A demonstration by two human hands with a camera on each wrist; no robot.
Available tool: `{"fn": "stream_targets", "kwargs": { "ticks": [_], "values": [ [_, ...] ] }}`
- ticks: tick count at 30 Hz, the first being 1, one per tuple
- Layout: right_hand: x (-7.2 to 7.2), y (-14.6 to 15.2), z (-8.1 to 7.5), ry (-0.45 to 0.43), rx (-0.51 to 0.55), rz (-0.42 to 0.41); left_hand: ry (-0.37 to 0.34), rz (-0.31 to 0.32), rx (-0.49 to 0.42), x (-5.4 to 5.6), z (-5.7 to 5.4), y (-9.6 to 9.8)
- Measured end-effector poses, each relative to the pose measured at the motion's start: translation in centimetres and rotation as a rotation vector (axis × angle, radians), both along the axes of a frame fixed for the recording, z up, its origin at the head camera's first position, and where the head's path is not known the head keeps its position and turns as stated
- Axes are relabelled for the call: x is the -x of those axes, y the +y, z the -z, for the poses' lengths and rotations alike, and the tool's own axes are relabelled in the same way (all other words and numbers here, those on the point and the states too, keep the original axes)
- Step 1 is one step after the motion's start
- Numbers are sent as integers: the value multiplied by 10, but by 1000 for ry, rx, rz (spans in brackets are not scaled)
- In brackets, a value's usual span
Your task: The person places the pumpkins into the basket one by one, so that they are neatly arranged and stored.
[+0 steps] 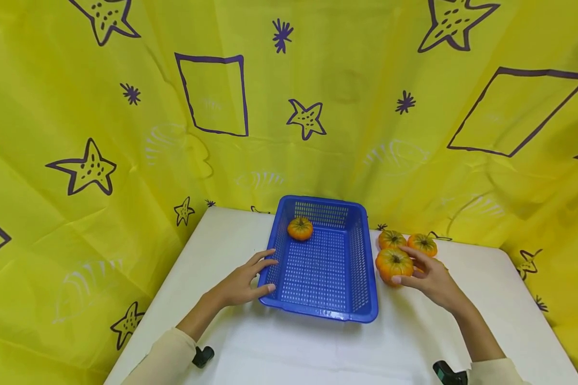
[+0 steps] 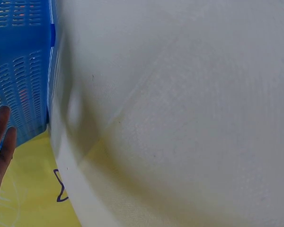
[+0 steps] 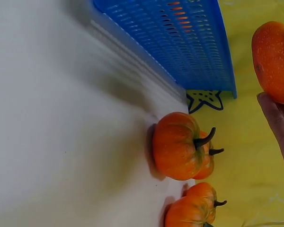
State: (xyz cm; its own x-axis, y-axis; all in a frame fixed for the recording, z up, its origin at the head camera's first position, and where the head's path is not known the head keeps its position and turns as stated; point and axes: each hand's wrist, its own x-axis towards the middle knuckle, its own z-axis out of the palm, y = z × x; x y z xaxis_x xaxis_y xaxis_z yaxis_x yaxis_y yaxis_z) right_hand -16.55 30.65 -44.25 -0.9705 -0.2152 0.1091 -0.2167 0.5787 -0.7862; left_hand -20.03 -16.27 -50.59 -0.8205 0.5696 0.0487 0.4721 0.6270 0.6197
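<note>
My right hand (image 1: pixel 433 280) holds a small orange pumpkin (image 1: pixel 394 264) between thumb and fingers, just right of the blue basket. In the right wrist view this held pumpkin (image 3: pixel 274 61) is up off the table. Several more pumpkins with dark stems stand below, among them a nearer pumpkin (image 3: pixel 175 146) and a back pumpkin (image 1: pixel 422 244); the hand partly hides some of them. The blue plastic basket (image 1: pixel 334 315) contains one pumpkin (image 1: pixel 300 229) in its far left corner. Over the basket's left rim lie the spread, loosely bent fingers of my left hand (image 1: pixel 241 282).
The white table (image 1: pixel 289 347) carries the basket and pumpkins. A yellow patterned curtain (image 1: pixel 260 155) hangs close behind the table and along its sides. Dark wrist devices, such as the left wrist device (image 1: pixel 203 356), sit at both sleeves.
</note>
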Motion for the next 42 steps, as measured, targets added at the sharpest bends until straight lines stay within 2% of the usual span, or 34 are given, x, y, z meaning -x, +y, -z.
{"fn": "stream_targets", "kwargs": {
  "ticks": [6,13,19,28,35,42],
  "values": [
    [7,-1,-5,20,-15,-13,4,-5,1,2,0,0],
    [15,-7,-10,12,56,-32,-7,-12,11,2,-4,1],
    [22,-12,-14,-13,26,-27,-11,-11,16,2,-6,1],
    [34,-20,-18,-36,19,-68,-1,-1,-4,1,-4,1],
    [41,-30,-25,-138,103,-93,1,-4,-7,0,-2,1],
    [49,-39,-30,-164,47,-88,-1,0,-12,0,-1,0]
  ]
}}
